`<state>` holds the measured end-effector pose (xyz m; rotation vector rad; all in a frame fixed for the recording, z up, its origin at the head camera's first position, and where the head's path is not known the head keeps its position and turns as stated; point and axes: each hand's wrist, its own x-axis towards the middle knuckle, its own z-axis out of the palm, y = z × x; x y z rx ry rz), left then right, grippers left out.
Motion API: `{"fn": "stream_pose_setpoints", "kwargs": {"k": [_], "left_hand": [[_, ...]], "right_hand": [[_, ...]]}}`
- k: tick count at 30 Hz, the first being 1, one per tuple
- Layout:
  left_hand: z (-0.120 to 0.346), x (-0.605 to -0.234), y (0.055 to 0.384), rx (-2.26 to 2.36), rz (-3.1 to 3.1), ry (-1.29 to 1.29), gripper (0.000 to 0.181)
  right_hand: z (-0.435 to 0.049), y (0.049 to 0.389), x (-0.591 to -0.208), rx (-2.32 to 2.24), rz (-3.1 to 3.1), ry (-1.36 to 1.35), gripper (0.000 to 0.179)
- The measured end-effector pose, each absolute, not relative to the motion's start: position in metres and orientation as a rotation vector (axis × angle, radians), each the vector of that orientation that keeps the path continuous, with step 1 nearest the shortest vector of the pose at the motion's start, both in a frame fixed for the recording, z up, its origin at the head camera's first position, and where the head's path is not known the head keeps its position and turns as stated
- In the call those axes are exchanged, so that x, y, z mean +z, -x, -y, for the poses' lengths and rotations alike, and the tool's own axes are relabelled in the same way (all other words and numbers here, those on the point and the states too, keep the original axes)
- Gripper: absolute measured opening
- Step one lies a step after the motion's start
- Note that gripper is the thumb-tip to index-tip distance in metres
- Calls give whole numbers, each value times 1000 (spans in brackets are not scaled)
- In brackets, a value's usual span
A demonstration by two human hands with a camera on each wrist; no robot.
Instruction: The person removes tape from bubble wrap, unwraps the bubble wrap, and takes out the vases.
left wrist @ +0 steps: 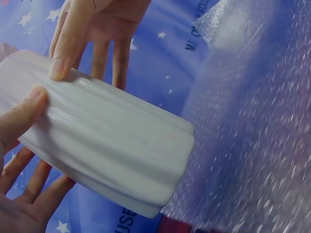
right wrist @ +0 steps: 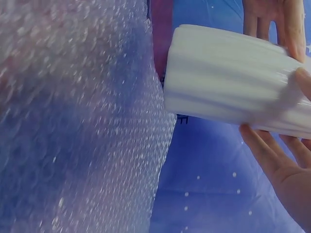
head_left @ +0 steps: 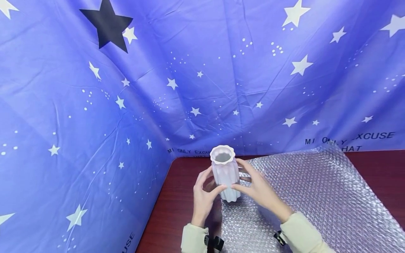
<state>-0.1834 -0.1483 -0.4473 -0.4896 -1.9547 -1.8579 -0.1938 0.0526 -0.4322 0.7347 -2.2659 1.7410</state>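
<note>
A white fluted vase (head_left: 226,175) with a scalloped rim is held up between both hands, its open mouth facing up in the head view. My left hand (head_left: 202,196) grips its left side, thumb across the front and fingers around the back. From the other side my right hand (head_left: 257,184) grips it the same way, the thumbs close together on the front. In the left wrist view the smooth lower part of the vase (left wrist: 112,131) shows below the thumbs. The right wrist view shows its base end (right wrist: 209,73) near the sheet of bubble wrap (head_left: 303,189).
The bubble wrap covers much of the dark red table (head_left: 174,196), under and right of the vase. A blue cloth (head_left: 221,88) printed with stars hangs behind and to the left. Small dark devices (head_left: 216,243) are strapped at both wrists.
</note>
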Motion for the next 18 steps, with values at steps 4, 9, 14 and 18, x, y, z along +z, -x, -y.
{"fn": "stream_pose_setpoints", "kwargs": {"k": [4,9,14,18], "left_hand": [[161,-446,184,-1818,1976,470,67],[177,-445,184,-1778,1986,458,67],[187,-446,187,-1755,2003,463,68],[192,-447,191,-1727,2012,455,67]], "right_hand": [[-39,197,-432,1752,2250,-745,83],[-23,201,-432,1774,2244,-761,83],[-13,203,-430,1794,2254,-747,80],[-7,208,-433,1833,2244,-743,79]]}}
